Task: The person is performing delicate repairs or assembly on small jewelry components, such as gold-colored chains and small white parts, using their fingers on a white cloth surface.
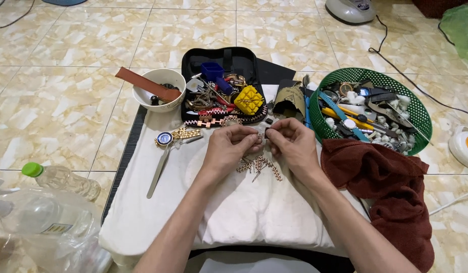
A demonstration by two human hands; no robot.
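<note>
**Both hands pinch a small watch-band piece over the white cloth**

The left hand [229, 146] and right hand [289, 141] meet fingertip to fingertip, both closed on a small metal link piece [261, 136]. Loose band links [259, 166] lie on the white cloth [234, 207] just below. Beside the left forearm stands a clear plastic bottle [62, 180] with a green cap; a green basket [401, 101] sits right.
</note>
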